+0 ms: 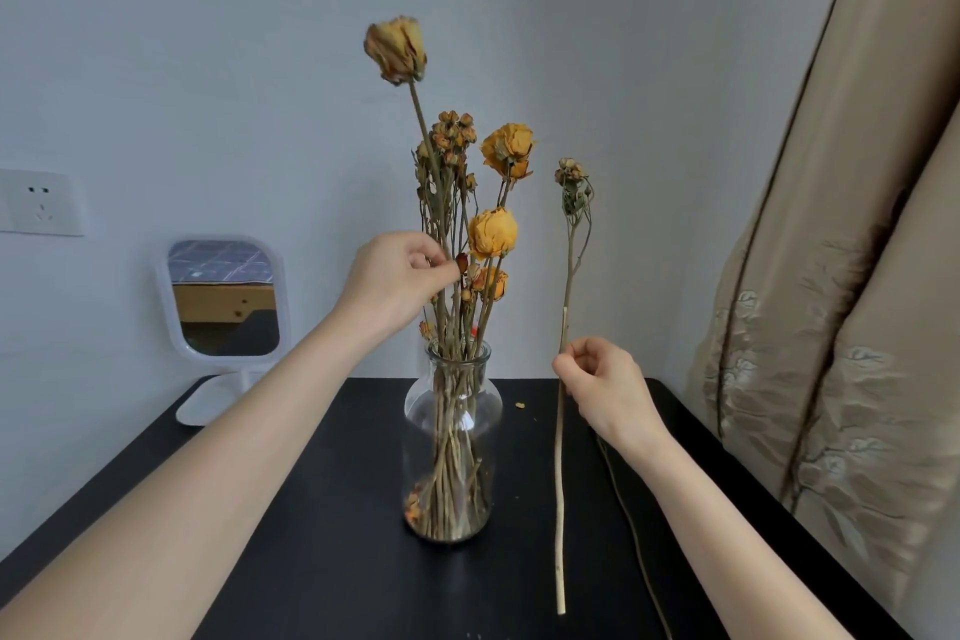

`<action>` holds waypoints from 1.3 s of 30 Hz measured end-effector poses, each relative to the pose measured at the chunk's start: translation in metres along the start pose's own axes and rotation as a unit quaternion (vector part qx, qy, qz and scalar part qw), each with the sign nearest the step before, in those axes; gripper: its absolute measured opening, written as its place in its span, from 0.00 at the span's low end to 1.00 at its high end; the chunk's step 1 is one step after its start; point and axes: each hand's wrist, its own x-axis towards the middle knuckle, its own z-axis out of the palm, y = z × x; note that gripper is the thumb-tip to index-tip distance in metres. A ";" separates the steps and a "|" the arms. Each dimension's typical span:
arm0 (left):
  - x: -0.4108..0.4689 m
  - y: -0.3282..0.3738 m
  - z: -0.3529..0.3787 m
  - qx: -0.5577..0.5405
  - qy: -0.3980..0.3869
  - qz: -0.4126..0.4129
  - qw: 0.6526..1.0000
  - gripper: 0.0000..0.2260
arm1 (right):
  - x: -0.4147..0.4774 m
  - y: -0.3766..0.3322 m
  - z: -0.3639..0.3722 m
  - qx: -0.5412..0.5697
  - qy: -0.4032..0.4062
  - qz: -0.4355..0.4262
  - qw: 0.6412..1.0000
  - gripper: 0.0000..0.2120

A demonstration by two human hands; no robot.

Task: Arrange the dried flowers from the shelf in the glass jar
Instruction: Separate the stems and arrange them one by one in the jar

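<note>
Glass jar [452, 442]: it stands upright on our black table [322, 535] and holds a bunch of dried yellow roses [493, 231].
Left hand [395, 281]: our curled fingers pinch a stem in the bunch, above the jar's mouth.
Right hand [602, 385]: we pinch a single dried stem [560, 483], upright, beside the jar and apart from it.
Behind: a white mirror [226, 296] at left, a beige curtain [841, 327] at right.

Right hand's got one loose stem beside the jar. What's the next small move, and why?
Probably raise the right hand until the lower end of the loose stem clears the mouth of the glass jar. The stem hangs outside, right of the jar, its tip well below the rim, while the left hand pinches stems standing in it.
</note>
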 end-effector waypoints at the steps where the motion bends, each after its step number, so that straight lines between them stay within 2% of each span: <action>1: -0.001 0.000 0.001 0.012 -0.019 -0.011 1.000 0.06 | 0.000 0.000 0.001 0.002 -0.003 0.001 1.000 0.05; 7: 0.004 0.000 -0.001 0.040 -0.054 -0.038 0.997 0.07 | -0.001 0.001 0.002 0.007 -0.008 0.006 1.000 0.05; 12: 0.007 0.006 -0.005 -0.002 0.029 -0.007 1.000 0.06 | 0.000 0.003 0.003 0.007 -0.010 0.009 1.000 0.05; 16: 0.007 0.007 -0.005 -0.004 0.059 0.002 0.998 0.07 | 0.001 0.003 0.004 0.005 -0.012 0.005 1.000 0.05; 23: 0.003 -0.004 0.000 0.027 -0.043 -0.043 0.998 0.11 | 0.000 0.005 0.004 0.000 -0.013 0.002 1.000 0.05; 28: 0.005 -0.003 0.000 0.014 0.022 -0.028 0.999 0.19 | 0.001 0.005 0.004 0.000 -0.009 0.005 1.000 0.05; 34: 0.005 -0.007 0.005 0.003 0.012 -0.024 1.000 0.21 | 0.000 0.006 0.006 0.002 -0.013 0.004 1.000 0.04; 36: 0.002 -0.008 0.006 -0.011 0.007 -0.030 0.999 0.19 | 0.000 0.006 0.006 0.005 -0.016 0.005 1.000 0.04; 39: -0.004 -0.011 0.006 -0.042 0.011 -0.024 0.999 0.11 | 0.000 0.006 0.006 0.008 -0.015 0.005 1.000 0.04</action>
